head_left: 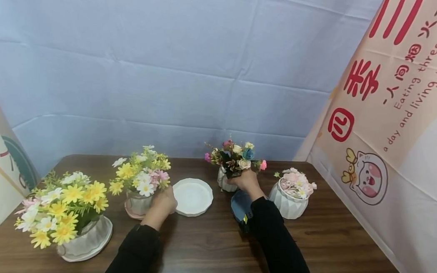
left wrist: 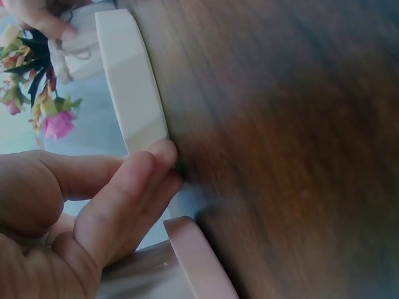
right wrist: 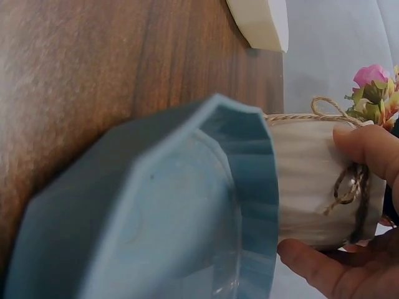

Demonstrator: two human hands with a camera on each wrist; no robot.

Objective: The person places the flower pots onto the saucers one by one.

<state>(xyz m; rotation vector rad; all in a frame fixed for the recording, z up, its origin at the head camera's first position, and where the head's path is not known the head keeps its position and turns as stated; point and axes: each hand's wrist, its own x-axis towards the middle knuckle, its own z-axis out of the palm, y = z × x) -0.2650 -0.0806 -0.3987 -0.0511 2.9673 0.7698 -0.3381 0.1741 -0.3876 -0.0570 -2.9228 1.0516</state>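
My left hand [head_left: 164, 202] is at the left edge of a white scalloped dish [head_left: 193, 197]; in the left wrist view its thumb and fingers [left wrist: 134, 180] pinch the rim of the white dish [left wrist: 134, 81]. My right hand [head_left: 245, 181] grips a small white pot [head_left: 225, 181] of mixed artificial flowers [head_left: 238, 154]. In the right wrist view, the thumb and fingers [right wrist: 355, 146] lie on opposite sides of this pot [right wrist: 305, 180], which has twine tied round it. A blue dish [head_left: 240, 207] is in front of the pot, partly hidden by my right arm.
A flower pot [head_left: 138, 205] on a pink saucer stands left of my left hand. Farther left, a larger pot [head_left: 84, 245] of yellow and white flowers sits on a white saucer. A white pot [head_left: 288, 201] with pale pink flowers stands at the right. Cloth hangs behind the table.
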